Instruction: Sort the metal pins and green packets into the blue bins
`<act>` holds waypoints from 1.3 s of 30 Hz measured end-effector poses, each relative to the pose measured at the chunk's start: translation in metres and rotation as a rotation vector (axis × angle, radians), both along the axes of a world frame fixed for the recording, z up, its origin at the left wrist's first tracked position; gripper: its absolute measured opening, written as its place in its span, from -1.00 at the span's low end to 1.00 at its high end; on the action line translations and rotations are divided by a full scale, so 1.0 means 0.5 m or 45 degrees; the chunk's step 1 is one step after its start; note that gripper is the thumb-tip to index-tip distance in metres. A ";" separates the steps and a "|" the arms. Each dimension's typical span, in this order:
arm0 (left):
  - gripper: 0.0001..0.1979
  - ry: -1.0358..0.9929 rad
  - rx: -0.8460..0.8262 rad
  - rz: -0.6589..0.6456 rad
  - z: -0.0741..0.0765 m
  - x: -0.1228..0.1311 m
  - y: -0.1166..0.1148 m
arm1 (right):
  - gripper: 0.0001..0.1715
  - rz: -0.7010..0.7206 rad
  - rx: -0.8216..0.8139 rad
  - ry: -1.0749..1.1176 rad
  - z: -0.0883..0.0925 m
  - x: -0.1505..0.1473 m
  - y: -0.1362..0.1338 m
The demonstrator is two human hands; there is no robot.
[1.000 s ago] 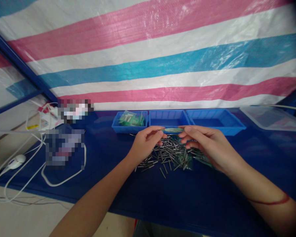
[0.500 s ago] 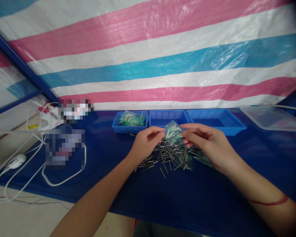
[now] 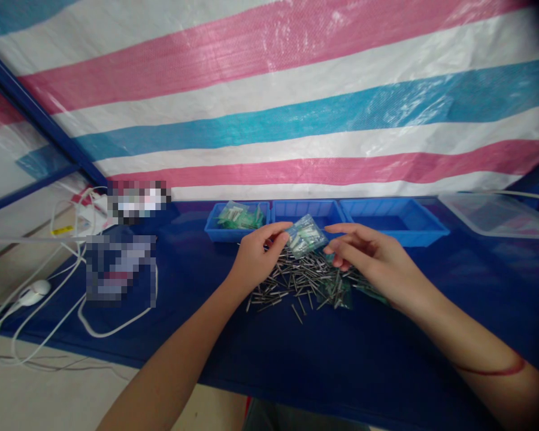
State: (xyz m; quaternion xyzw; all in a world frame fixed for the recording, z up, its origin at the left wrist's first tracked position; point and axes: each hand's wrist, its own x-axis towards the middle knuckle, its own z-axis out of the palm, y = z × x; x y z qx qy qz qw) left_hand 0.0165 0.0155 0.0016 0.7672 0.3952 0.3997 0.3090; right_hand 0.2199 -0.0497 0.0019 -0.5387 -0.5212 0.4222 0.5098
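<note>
A small clear plastic bag (image 3: 306,236) with pale and greenish pieces inside is pinched at its left edge by my left hand (image 3: 261,248). My right hand (image 3: 363,251) is just right of the bag, its thumb and fingers apart with nothing between them. Below both hands a loose pile of metal screws or nails (image 3: 296,275) spreads over the blue table (image 3: 269,347). Another clear bag with metal pieces (image 3: 339,292) lies at the pile's right side. Further greenish bags are partly hidden under my right hand.
Behind the pile stand a blue bin (image 3: 211,232) with green-filled bags, a middle blue bin (image 3: 308,209) and a wider blue bin (image 3: 395,215). A clear plastic lid or tray (image 3: 498,218) lies at right. White cables (image 3: 90,329) and a power strip (image 3: 96,215) are at left.
My right fingers have let go of the bag's right side. The bag has moved slightly left and up in my left hand, and it has turned.
</note>
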 end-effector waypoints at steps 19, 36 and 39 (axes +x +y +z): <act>-0.64 0.650 0.370 0.805 0.014 -0.147 0.123 | -0.60 0.006 0.026 -0.041 0.004 0.002 -0.005; -0.73 0.899 0.372 0.483 0.026 -0.126 0.105 | -0.59 0.029 0.010 -0.127 -0.005 0.001 -0.004; -0.66 0.977 0.357 0.588 0.028 -0.120 0.093 | -0.59 0.038 0.014 -0.135 -0.009 0.002 -0.003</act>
